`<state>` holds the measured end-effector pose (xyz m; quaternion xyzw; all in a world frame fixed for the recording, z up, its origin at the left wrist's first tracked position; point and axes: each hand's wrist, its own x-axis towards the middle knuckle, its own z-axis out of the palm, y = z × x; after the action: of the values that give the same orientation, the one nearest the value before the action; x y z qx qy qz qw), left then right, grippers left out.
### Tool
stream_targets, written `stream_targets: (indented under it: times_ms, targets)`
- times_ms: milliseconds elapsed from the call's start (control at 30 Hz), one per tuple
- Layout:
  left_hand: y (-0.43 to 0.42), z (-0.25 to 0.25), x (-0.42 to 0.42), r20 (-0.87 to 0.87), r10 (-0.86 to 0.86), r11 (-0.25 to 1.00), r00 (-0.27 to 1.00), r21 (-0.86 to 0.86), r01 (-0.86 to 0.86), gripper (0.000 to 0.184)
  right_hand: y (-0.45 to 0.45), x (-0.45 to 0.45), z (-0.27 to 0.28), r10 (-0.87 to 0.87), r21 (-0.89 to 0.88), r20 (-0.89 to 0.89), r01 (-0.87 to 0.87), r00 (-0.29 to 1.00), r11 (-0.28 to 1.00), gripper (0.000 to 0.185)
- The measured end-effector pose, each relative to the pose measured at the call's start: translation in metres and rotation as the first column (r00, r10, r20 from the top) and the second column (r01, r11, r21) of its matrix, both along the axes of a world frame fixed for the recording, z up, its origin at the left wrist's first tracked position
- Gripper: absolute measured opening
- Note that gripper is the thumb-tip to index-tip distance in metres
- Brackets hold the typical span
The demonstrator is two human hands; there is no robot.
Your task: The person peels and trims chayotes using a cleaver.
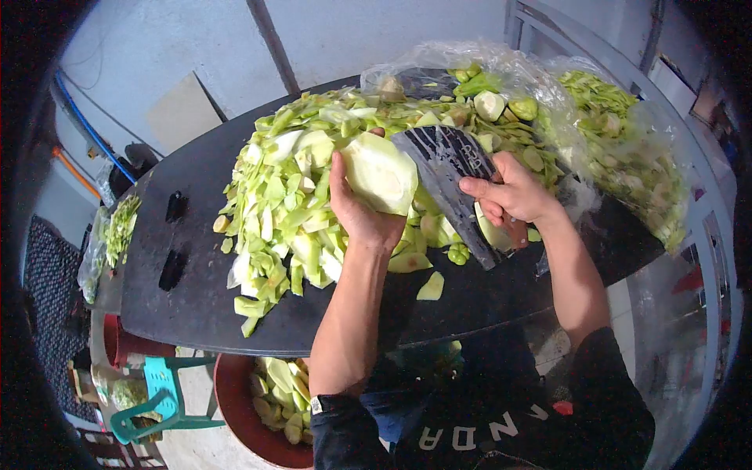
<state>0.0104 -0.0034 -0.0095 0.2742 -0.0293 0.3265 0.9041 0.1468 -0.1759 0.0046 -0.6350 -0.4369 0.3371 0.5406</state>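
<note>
Above the pile of peelings point(274, 211), the left hand point(364, 219) was half-curled around a cut vegetable point(381, 174), and the right hand point(521, 192) was closed on a dark flat tool point(446, 176). Trimming seemed in hand; next, steady holding was probably needed.

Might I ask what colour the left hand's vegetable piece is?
The vegetable piece is pale green; head view.

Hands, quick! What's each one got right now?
Left hand: holding a pale green vegetable piece.
Right hand: closed on a dark flat tool.
</note>
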Motion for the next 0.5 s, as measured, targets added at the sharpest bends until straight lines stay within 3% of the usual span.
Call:
stream_targets:
  times_ms: [67,133,500]
  targets:
    - [-0.004,0.001,0.0,0.015,-0.021,1.0,1.0,0.019,0.021,0.054,0.003,-0.007,0.002,-0.019,0.027,-0.084,0.021,0.996,0.999,0.031]
    - [-0.021,0.004,0.002,-0.17,0.013,0.999,0.985,-0.041,-0.02,0.051,0.004,-0.009,0.002,-0.011,0.043,-0.074,0.014,0.997,0.999,0.03]
    - [-0.021,-0.002,0.006,-0.187,-0.082,0.996,0.979,0.022,0.088,0.05,0.01,-0.014,-0.005,-0.037,0.071,-0.048,0.04,0.998,0.997,0.035]
